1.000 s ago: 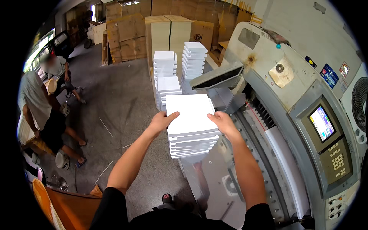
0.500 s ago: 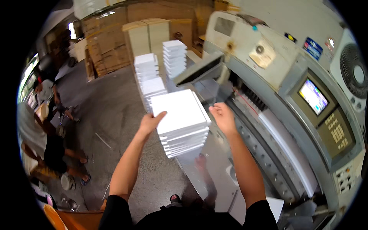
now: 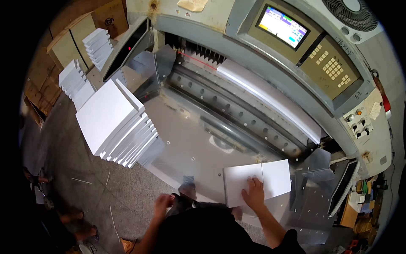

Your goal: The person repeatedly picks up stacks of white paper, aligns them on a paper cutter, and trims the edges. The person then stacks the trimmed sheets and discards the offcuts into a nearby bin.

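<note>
My right hand (image 3: 255,194) lies on a low pile of white sheets (image 3: 234,178) at the front right of the metal machine table (image 3: 182,148). Its fingers are stretched out over the paper and do not wrap round it. A second white pile (image 3: 277,177) adjoins the first on the right. Close to my body, at the table's front edge, my left hand (image 3: 163,206) is smeared by motion, so its fingers cannot be made out clearly. A tall stack of white paper (image 3: 105,116), in staggered layers, stands on the table's left end, apart from both hands.
Behind the table, a long white paper block (image 3: 270,101) lies inside the cutting machine, near a red light line. A lit screen (image 3: 283,26) and keypad (image 3: 333,67) sit above. More white stacks (image 3: 97,46) stand far left. A person's legs (image 3: 80,228) show lower left.
The view has swung right. Both hands have left the tall stack: my right hand now rests on the low white pile, and my left has drawn back toward my body.
</note>
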Demonstrator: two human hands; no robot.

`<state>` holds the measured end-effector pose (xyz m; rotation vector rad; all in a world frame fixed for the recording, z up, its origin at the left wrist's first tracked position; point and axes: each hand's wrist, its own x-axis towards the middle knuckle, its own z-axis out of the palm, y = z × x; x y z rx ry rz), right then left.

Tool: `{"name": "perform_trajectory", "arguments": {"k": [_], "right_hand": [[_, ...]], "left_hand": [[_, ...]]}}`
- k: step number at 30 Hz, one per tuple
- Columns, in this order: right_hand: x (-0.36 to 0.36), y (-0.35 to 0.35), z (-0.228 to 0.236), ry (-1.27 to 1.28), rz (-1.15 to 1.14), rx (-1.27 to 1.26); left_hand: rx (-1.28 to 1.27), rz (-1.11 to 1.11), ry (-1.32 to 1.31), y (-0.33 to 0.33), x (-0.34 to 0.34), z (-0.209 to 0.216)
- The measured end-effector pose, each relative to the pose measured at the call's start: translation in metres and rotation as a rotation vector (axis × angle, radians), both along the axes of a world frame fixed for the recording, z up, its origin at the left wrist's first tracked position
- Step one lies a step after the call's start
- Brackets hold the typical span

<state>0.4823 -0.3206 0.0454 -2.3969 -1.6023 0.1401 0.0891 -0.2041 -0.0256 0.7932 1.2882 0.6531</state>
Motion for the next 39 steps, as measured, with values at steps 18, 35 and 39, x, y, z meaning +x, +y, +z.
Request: {"name": "perform_trajectory", "arguments": {"k": [18, 35, 39], "right_hand": [[-0.116, 0.122, -0.022, 0.246, 0.134, 0.421], [-0.100, 0.096, 0.005, 0.587, 0.163, 0.363], [-0.092, 0.101, -0.010, 0.594, 0.196, 0.267]], "left_hand": [[0.019, -0.132, -0.157, 0.035, 0.019, 0.035], [0.769, -0.486, 0.286, 0.096, 0.050, 0.069], [0.827, -0.489, 0.460, 0.088, 0.045, 0.086]]}}
